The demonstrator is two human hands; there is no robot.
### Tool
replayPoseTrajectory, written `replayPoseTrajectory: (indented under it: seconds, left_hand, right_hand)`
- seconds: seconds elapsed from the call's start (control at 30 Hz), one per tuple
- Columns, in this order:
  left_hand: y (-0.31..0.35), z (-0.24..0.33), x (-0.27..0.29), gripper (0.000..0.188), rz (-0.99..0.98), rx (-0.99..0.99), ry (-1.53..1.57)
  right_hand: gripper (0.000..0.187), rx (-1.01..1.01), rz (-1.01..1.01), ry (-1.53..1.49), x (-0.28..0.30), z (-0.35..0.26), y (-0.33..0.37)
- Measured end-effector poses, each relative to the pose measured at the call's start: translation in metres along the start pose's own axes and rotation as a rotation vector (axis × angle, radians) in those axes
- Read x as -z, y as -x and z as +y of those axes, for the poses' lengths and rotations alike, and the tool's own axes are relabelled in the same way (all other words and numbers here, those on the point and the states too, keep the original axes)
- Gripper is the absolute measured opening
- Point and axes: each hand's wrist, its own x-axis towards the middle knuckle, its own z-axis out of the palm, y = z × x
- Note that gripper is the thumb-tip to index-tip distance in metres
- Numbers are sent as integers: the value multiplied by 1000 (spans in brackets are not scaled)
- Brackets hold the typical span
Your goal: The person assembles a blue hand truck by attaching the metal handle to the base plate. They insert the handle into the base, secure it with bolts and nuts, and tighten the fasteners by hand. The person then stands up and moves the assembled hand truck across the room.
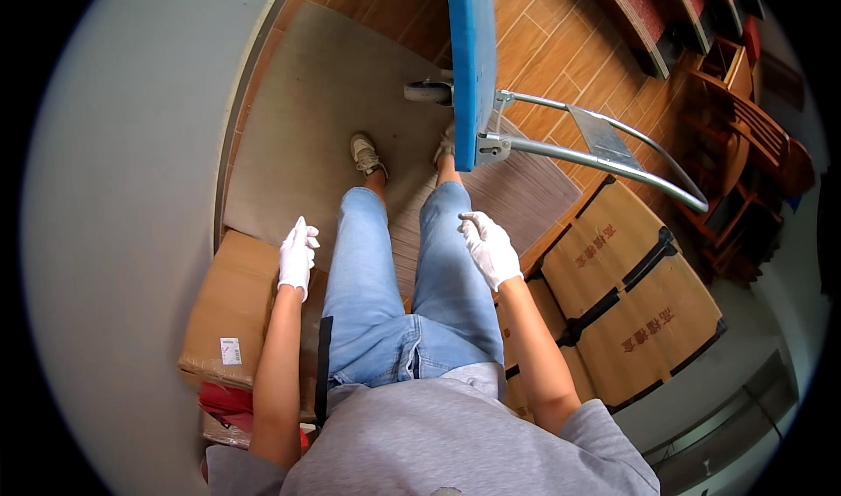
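My left hand [299,255], in a white glove, hangs beside my left thigh with its fingers stretched out and nothing in them. It is closest to a taped brown carton [235,308] against the wall. My right hand [491,249], gloved the same way, is over my right knee, its fingers loosely bent and apart, holding nothing. Ahead of it a platform trolley [470,75] stands tipped up on edge, its blue deck seen edge-on. The trolley's folding metal handle [561,152] sticks out to the right, and a caster wheel [427,91] shows on the left. Neither hand touches it.
Large brown cartons with black edges [604,242] stand at my right. Wooden chairs [745,145] are piled beyond them, near red-topped steps [639,14]. A grey sheet [298,119] covers part of the tiled floor. A pale wall [131,163] runs along the left.
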Motion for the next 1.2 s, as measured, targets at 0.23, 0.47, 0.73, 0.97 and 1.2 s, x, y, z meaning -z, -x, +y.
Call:
replayPoseTrajectory:
  seconds: [0.23, 0.47, 0.73, 0.97, 1.2]
  left_hand:
    - [18, 18, -68, 38, 29, -6, 1]
    - [21, 21, -147, 36, 87, 122, -12]
    - [22, 53, -222, 36, 8, 125, -72]
    - [14, 60, -231, 35, 58, 138, -83]
    - [-29, 54, -255, 34, -19, -14, 57]
  right_hand:
    - [24, -22, -44, 80, 62, 20, -51]
    - [19, 18, -5, -54, 132, 32, -104]
    - [14, -118, 36, -235, 180, 49, -138]
    - [15, 307, 102, 141, 162, 37, -176]
    - [25, 267, -304, 609, 108, 4, -237]
